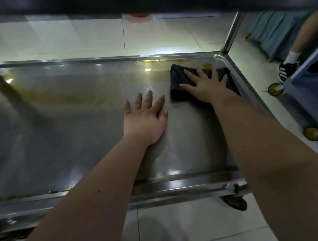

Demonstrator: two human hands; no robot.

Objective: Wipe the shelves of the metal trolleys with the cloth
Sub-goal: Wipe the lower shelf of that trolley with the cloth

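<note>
- While our right grip (206, 85) presses flat, fingers spread, on the cloth (176, 77) in the far right corner of the shelf (71, 141), yellow residue (161, 61) lies just beyond.
- Left grip (145, 119) lies open-palmed on bare metal and holds nothing.
- Risk, as we judge it: the cloth smears the residue along the rim, and the corner gets missed.

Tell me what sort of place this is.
Probably the service area of a canteen or commercial kitchen. A steel trolley shelf is smeared with yellow stains, it stands on a pale tiled floor, and a second wheeled cart stands to the right.
</note>
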